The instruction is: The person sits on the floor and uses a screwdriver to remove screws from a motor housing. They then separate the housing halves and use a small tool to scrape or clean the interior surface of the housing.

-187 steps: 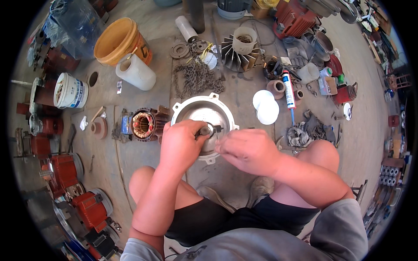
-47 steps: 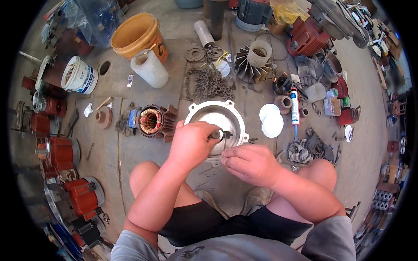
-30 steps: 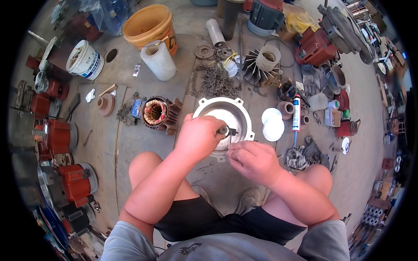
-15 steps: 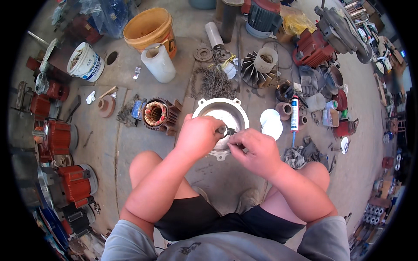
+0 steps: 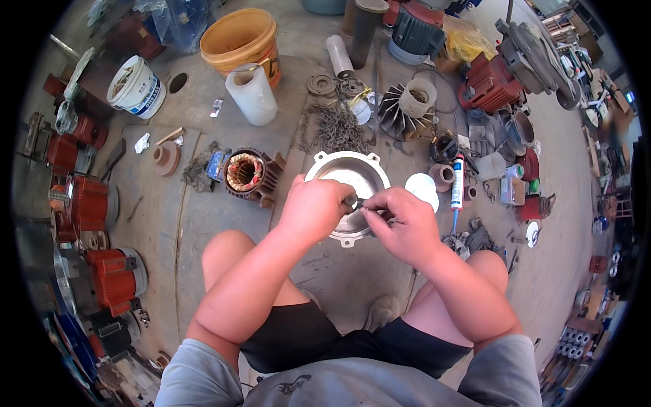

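Note:
Over a round silver metal housing [image 5: 374, 178] with lugs on its rim, my two hands meet almost fingertip to fingertip. My left hand [image 5: 312, 209] is closed around a small dark cylindrical part [image 5: 349, 201], whose end shows past the fingers. With thumb and index finger, my right hand [image 5: 403, 224] pinches at the near end of that part; whether it holds a separate small piece is hidden. The housing stands on the floor, its bowl facing up, and my hands cover part of its near side. A white disc [image 5: 423, 188] lies just beyond my right hand.
A motor stator [image 5: 245, 173] with copper windings lies to the left. Sealant tube [image 5: 458, 183], rusty collar [image 5: 442, 175] and grey rags [image 5: 478, 237] are on the right. Farther off are a chain heap [image 5: 336, 127], an orange bucket [image 5: 237, 41], a fan wheel [image 5: 393, 115] and red motors [image 5: 91, 203].
My right hand has come up slightly against the left hand's fingertips, so the gap between them has narrowed. The left hand keeps its grip. The whole view has shifted a little.

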A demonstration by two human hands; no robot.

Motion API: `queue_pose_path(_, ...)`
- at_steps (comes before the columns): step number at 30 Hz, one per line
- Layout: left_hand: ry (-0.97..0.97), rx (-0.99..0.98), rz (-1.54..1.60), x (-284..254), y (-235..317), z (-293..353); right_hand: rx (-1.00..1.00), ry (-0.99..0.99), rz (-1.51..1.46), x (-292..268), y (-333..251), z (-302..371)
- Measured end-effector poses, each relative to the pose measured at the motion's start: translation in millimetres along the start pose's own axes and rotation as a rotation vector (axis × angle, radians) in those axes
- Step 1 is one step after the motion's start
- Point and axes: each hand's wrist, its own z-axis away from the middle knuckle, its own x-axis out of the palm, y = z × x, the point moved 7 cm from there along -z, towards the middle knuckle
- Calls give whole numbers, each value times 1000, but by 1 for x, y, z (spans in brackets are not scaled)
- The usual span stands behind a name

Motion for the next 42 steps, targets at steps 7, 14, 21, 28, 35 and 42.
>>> queue_pose_path(7, 4, 2, 5, -2, 3, 1, 271, 78, -139, -1, 33, -37)
queue_pose_path(14, 35, 11, 86, -9, 11, -3, 400, 75, -170, 0, 55, -53)
queue_pose_path(21, 18, -12, 92, -8, 12, -3, 292, 71, -194, -3, 50, -44)
queue_pose_path(28, 44, 28, 81, -7, 10, -2, 342, 85, -245, -4, 53, -41)
queue_pose_path(35, 15, 27, 94, -5, 5, -6, 339, 163, -73, 1, 57, -48)
queue_pose_path(42, 23, 41, 94, -3, 9, -8, 292, 187, 5, 3, 57, -47)
